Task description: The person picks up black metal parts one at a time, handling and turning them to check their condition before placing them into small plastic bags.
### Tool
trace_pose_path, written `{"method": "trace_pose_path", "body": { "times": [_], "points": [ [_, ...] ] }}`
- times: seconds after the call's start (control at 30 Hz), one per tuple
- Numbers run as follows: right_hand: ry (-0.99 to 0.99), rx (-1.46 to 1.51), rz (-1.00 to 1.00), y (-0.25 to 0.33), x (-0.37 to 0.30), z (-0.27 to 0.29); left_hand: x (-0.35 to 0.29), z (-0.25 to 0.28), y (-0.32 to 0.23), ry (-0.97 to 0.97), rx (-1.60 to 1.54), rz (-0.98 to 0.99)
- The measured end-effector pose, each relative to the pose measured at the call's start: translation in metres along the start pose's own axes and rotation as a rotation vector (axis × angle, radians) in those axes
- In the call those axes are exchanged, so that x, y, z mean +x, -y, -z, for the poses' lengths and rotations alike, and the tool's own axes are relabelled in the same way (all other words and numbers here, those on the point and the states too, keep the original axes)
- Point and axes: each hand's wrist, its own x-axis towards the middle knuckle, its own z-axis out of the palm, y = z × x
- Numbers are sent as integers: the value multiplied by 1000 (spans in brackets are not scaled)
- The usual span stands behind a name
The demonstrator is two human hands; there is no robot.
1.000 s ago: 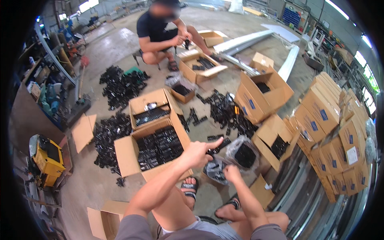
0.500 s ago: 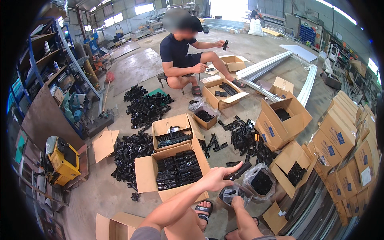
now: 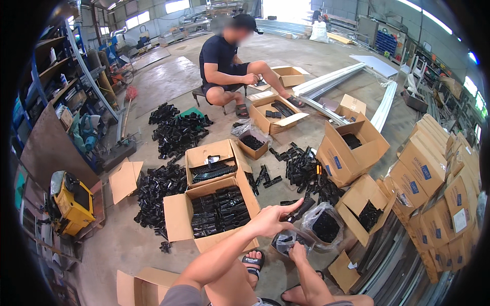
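Note:
My left hand (image 3: 273,220) is closed around a black, elongated plastic-looking part (image 3: 302,210), its index finger stretched along it. Just below, my right hand (image 3: 297,252) is at the mouth of a small plastic-lined box (image 3: 282,244). Its fingers are bent together, and what they hold, if anything, is too small to make out. Beside it stands a larger clear bag (image 3: 333,214) of small black pieces. Left of my hands, an open cardboard box (image 3: 176,224) holds stacked rows of black parts. A loose pile of similar parts (image 3: 305,171) lies beyond my hands.
A co-worker (image 3: 219,64) sits on a low stool ahead, hands together. Black parts (image 3: 162,196) are heaped on the floor at left. Open cartons (image 3: 347,163) and stacked closed boxes (image 3: 426,168) stand at right, near long metal profiles (image 3: 395,260). A yellow machine (image 3: 76,206) stands far left.
My right hand has risen slightly from the lined box toward my left hand. The co-worker has lowered a raised hand with a black part and brought both hands together. The view has shifted slightly.

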Motion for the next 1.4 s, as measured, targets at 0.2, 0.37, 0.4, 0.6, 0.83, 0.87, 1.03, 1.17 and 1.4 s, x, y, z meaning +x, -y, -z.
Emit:
{"method": "trace_pose_path", "body": {
  "times": [0.2, 0.37, 0.4, 0.6, 0.83, 0.87, 1.03, 1.17, 1.4],
  "points": [
    [-420, 756, 79, 14, 4, 44, 14, -4, 2, 141, -391, -23],
    [-527, 1202, 315, 136, -77, 191, 7, -4, 6, 129, -765, 18],
    [-488, 1182, 339, 148, -87, 210, 2, -3, 1, 129, -794, 28],
    [-612, 989, 560, 171, -99, 252, 4, -10, -11, 152, -791, -4],
    [-662, 1078, 507, 177, -104, 245, 1, -11, -10, 152, -811, -25],
    [-673, 1053, 519, 176, -105, 247, 0, -11, -9, 154, -795, -22],
    [-706, 979, 600, 178, -106, 253, -2, -9, -14, 150, -764, -15],
    [-669, 1021, 559, 178, -107, 254, -2, -10, -16, 150, -778, -27],
    [-603, 1090, 417, 179, -107, 251, -2, -14, -12, 148, -736, -64]
  ]
}}
